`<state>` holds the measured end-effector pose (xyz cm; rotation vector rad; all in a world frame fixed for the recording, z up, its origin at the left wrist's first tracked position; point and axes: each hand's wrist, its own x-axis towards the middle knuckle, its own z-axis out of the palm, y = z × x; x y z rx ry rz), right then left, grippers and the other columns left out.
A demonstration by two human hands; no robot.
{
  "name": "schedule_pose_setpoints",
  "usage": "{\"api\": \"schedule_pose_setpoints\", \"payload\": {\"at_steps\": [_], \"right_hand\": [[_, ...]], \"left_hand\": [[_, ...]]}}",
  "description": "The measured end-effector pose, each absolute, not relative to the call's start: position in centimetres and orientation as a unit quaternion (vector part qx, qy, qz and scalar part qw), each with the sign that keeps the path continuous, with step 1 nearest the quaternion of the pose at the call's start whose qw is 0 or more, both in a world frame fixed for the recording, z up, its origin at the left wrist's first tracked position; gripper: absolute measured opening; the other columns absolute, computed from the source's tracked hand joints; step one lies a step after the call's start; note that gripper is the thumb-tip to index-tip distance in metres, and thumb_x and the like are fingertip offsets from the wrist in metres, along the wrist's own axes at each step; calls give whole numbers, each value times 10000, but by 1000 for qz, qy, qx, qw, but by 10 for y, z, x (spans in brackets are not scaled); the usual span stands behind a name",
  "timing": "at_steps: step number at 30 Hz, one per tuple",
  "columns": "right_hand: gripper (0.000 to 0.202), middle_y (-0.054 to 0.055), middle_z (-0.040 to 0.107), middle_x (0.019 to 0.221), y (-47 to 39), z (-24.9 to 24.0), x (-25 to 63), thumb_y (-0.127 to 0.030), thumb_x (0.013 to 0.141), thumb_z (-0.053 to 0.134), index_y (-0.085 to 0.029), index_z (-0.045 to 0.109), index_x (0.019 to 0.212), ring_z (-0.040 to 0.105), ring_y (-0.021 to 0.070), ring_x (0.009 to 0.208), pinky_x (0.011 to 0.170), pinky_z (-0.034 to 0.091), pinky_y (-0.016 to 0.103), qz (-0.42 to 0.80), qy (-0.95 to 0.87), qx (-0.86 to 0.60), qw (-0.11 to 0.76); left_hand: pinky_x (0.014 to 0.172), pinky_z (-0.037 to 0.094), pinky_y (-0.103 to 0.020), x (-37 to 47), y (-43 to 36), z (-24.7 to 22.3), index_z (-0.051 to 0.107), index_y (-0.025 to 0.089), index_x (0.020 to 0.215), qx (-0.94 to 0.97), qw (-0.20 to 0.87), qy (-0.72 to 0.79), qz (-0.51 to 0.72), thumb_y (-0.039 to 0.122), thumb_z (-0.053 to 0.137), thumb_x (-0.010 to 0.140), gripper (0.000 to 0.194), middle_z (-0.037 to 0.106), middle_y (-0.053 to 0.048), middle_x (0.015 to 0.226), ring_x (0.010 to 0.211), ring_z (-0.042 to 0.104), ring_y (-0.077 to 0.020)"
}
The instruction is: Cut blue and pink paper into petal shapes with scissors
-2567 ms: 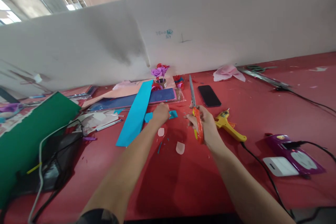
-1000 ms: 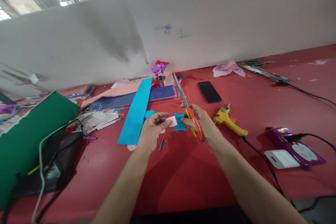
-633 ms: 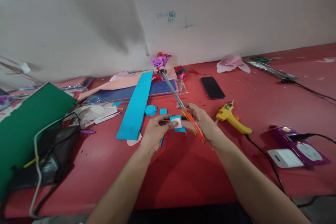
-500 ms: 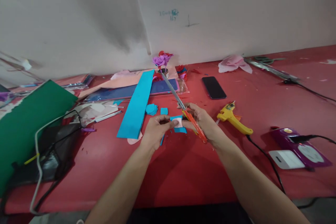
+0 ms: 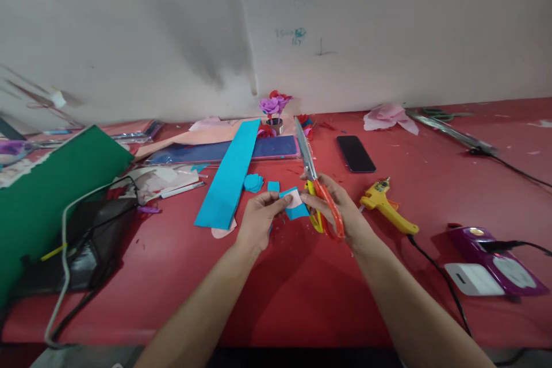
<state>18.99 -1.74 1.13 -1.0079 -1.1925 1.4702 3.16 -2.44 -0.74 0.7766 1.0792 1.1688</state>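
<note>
Between thumb and fingers, my left hand pinches a small blue piece of paper with a pale pink piece lying on top of it. My right hand is closed around scissors with orange and yellow handles, blades pointing away toward the wall. Its fingertips also reach the right edge of the paper pieces. Just beyond lie a small blue square and a stack of rounded blue cutouts. A long blue strip lies to the left.
On the right are a yellow glue gun, a black phone and a purple power strip with cords. Purple and red paper flowers stand at the back. Green sheet and a black pouch lie left.
The scissors have turned more upright, their tips swinging right. The blue paper has tilted slightly in my fingers, and its pink piece stays on top. The camera view has shifted a little.
</note>
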Motion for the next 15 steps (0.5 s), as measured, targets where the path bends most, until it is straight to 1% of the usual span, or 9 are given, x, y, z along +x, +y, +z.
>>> {"api": "schedule_pose_setpoints", "payload": {"at_steps": [3,5,8,10,12,15], "right_hand": [[482,-55,579,711,-17,9,190,-283,616,793,-243,514,1007,542,116,609,589,411,268,610,-472,-410,486],[489,-61,573,694,-15,6,192,-275,604,800,-247,512,998,555,121,611,610,427,276,613,-468,-409,486],[519,-66,572,682,-13,3,196,-251,593,805,-250,514,1023,563,124,605,631,443,283,621,-467,-413,476],[522,-60,583,695,-12,3,199,-231,593,804,-250,523,1033,562,124,613,624,441,275,616,-482,-424,457],[501,-47,595,709,-11,4,199,-223,594,801,-245,542,1021,554,127,623,604,431,264,601,-508,-439,434],[491,-35,604,703,-11,4,197,-241,591,802,-235,553,1013,547,139,631,601,432,270,583,-525,-454,422]], "left_hand": [[540,378,-204,32,-25,-10,664,163,670,332,643,457,517,331,801,626,221,616,5,623,551,521,-68],[580,405,-207,32,-25,-9,690,173,752,336,651,453,507,307,810,616,225,657,-6,693,602,562,-79],[650,435,-225,31,-26,-7,708,193,892,370,652,451,484,290,821,599,329,693,-21,801,697,608,-106],[696,448,-246,31,-26,-6,717,181,882,395,653,446,466,305,810,611,313,704,-42,839,745,624,-129],[717,452,-261,30,-27,-7,721,166,822,412,652,447,453,316,794,630,254,706,-56,828,754,626,-143],[681,437,-256,29,-27,-9,706,162,768,420,629,465,460,313,773,656,200,688,-44,768,705,602,-131]]}}
